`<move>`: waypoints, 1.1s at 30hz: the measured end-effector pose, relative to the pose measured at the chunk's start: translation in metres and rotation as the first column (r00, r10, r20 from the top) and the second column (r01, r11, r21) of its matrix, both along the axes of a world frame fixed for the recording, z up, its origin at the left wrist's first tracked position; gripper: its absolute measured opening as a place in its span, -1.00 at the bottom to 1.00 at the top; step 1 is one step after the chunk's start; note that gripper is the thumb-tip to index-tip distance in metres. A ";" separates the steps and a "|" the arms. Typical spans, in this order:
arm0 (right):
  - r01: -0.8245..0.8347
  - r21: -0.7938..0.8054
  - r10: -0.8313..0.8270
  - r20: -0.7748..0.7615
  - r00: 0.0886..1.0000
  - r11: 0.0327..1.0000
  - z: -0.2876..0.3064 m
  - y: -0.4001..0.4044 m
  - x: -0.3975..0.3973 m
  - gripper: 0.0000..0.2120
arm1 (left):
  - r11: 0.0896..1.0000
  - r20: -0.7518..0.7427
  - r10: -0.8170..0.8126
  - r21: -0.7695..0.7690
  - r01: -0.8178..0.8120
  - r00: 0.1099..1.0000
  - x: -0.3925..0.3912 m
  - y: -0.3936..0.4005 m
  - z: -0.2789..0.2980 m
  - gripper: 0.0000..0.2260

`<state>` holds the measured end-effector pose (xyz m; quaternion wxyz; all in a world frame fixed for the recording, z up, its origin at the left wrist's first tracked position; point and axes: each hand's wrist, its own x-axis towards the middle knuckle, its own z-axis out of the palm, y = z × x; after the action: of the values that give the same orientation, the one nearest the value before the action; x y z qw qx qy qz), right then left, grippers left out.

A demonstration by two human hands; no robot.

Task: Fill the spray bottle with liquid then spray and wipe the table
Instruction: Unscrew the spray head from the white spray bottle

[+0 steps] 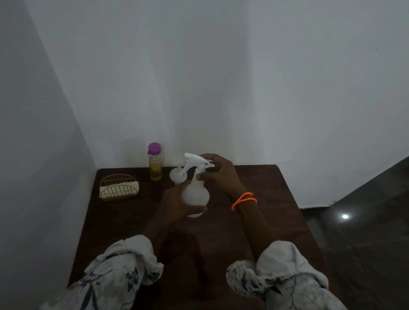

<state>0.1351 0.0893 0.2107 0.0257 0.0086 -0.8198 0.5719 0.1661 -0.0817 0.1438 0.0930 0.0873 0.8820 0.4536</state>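
- The spray bottle, above the table and in front of the purple-capped bottle, looks light, smooth and probably slippery.
- The left hand wraps its belly; the right hand pinches its neck under the trigger head, the surest hold.

**Count of things on the surface**

One white spray bottle, one purple-capped bottle of yellow liquid, one white funnel, one gold wire holder with one folded cloth, two hands, two orange bracelets.
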 end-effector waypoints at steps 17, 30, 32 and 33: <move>-0.028 0.033 0.029 -0.038 0.999 0.999 -0.003 -0.007 0.002 -0.51 | 1.000 0.008 0.004 0.011 -0.004 1.000 0.003 -0.004 0.001 -0.08; -0.046 0.016 0.047 -0.052 0.998 0.999 0.008 -0.006 0.001 -0.61 | 1.000 0.029 0.024 0.013 -0.024 0.999 0.005 -0.008 -0.003 -0.08; -0.008 -0.058 0.004 -0.070 0.998 0.998 0.019 -0.007 0.000 -0.62 | 1.000 0.045 0.029 0.006 -0.029 0.999 0.004 -0.011 -0.005 -0.06; 0.014 -0.108 -0.022 -0.077 0.997 0.994 0.025 -0.008 -0.002 -0.62 | 0.999 0.054 0.035 0.005 -0.035 0.998 0.003 -0.011 -0.005 -0.05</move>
<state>0.1333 0.0813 0.2354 0.0635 0.0222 -0.7863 0.6142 0.1691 -0.0932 0.1389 0.1084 0.0600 0.8792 0.4601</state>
